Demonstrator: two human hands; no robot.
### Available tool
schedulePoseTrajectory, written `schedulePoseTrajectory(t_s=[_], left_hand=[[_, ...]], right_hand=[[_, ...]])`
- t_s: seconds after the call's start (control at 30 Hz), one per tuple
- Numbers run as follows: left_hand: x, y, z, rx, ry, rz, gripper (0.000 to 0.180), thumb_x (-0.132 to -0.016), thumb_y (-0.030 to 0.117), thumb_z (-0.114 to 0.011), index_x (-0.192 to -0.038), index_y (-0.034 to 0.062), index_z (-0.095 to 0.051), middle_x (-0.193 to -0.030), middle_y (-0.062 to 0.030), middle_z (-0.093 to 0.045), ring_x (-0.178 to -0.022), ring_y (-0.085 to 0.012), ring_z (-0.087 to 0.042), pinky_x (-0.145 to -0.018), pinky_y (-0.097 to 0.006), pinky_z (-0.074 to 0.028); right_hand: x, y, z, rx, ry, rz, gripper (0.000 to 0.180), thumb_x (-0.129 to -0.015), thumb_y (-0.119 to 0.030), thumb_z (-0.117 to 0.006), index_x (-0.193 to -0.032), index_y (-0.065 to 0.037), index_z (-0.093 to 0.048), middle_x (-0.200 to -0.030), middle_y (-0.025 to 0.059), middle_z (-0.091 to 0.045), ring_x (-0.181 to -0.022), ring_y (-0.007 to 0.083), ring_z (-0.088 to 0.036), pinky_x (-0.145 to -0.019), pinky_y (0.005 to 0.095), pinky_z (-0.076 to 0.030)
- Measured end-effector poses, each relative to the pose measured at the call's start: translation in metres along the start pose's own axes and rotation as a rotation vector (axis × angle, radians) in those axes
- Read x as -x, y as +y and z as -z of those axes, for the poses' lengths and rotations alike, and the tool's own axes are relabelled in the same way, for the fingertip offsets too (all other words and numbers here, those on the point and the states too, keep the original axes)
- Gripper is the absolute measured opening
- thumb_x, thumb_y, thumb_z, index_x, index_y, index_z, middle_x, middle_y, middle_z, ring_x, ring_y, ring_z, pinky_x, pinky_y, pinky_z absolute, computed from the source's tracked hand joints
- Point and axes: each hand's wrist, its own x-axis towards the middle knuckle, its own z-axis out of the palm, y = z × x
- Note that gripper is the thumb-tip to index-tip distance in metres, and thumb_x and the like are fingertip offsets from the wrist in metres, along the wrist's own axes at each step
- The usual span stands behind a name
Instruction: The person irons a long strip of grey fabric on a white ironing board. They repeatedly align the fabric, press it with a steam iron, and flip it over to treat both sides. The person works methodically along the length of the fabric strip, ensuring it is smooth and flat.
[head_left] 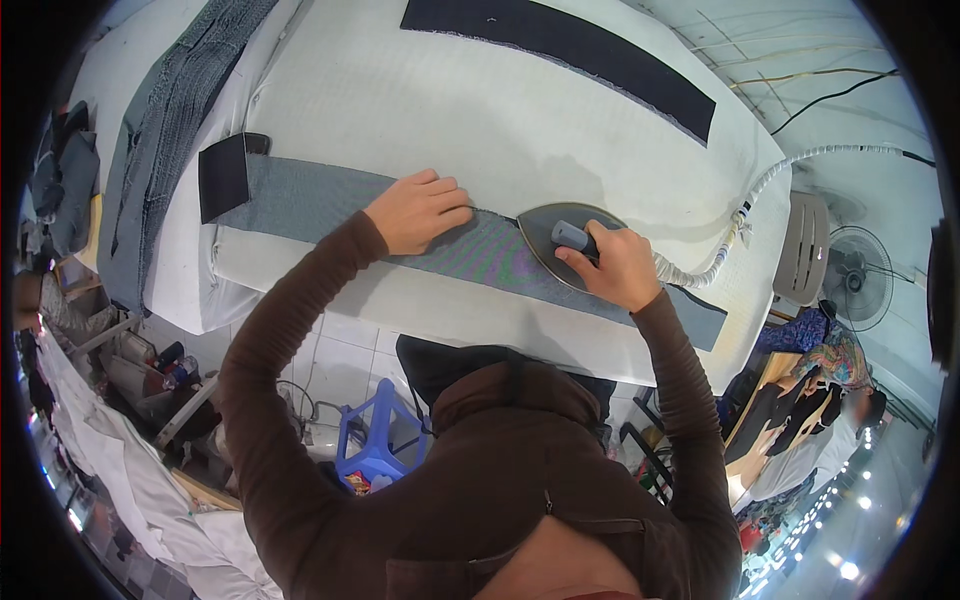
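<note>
A long grey-blue denim strip lies across the padded white ironing table, close to its near side. My right hand is wrapped round the handle of an iron, whose soleplate rests on the right part of the strip. On the strip's far edge, left of the iron, is my left hand; its fingers are curled and closed at the cloth edge. A dark fabric piece covers the strip's left end. Beneath the iron, the cloth is hidden.
Another dark strip lies at the table's far side. Grey denim pieces are heaped along the left. A wrapped hose runs from the iron to the right. A blue stool stands below the table, and a fan at the right.
</note>
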Motion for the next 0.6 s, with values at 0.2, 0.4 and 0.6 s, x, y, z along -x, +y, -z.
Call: schedulePoseTrajectory(t_s=[0.2,0.4,0.6], left_hand=[[-0.018,0.018,-0.018,-0.082,0.145,0.051,0.025,-0.094,0.011,-0.073,-0.118,0.0103,-0.073,-0.104,-0.0022,-0.064,-0.103,-0.0194,-0.063,-0.087,-0.035,-0.050],[0.005,0.016,-0.024,-0.110,0.198,-0.069,0.031,-0.095,0.007,-0.075,-0.126,0.0018,-0.077,-0.111,-0.0044,-0.068,-0.104,-0.0220,-0.067,-0.093,-0.037,-0.057],[0.005,0.021,-0.019,-0.091,0.194,-0.034,0.038,-0.090,0.019,-0.085,-0.123,0.0013,-0.078,-0.108,-0.0059,-0.067,-0.103,-0.0243,-0.068,-0.100,-0.042,-0.058]], right_hand=[[0.003,0.014,0.010,-0.001,-0.031,-0.051,0.057,-0.100,-0.058,-0.079,-0.094,-0.002,-0.071,-0.070,0.0196,-0.071,-0.072,0.0456,-0.074,-0.066,0.0540,-0.058],[0.010,0.023,0.008,0.033,-0.046,-0.056,0.057,-0.100,-0.058,-0.079,-0.096,-0.001,-0.072,-0.072,0.0202,-0.072,-0.072,0.0465,-0.073,-0.067,0.0549,-0.058],[0.009,0.019,0.000,0.056,0.020,-0.026,0.056,-0.101,-0.058,-0.079,-0.092,-0.002,-0.070,-0.069,0.0189,-0.071,-0.069,0.0450,-0.073,-0.064,0.0534,-0.058]])
